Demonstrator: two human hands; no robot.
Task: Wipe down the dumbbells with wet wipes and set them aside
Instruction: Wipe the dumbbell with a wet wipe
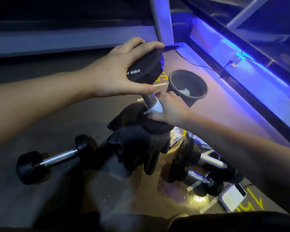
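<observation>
1. The held dumbbell [148, 91] stands on end, tilted, above the middle of the floor [40, 101]. Its lower head sits on or in a dark cloth [137, 148]; which of the two is unclear.
2. The left hand [122, 71] curls over the top head, thumb under the rim. The right hand [167, 109] is wrapped round the bar with a white wipe [155, 108] pinched against it.
3. By my reading the dumbbell is heavy and rigid. The rubber heads look grippy, while the metal bar, once wet, is probably slick, so the weight should be carried at a head, or the bar held in a full fist.
4. The wipe is soft and limp and needs steady pressure to stay on the bar.
5. A black bucket [187, 86] stands just beside the right hand, toward the lit wall edge; a wide elbow swing could tip it.
6. Another dumbbell [55, 158] lies at lower left and two more [197, 166] at lower right, near a white box [233, 197].
7. The most open room for setting down seems to be the bare floor at far left.
</observation>
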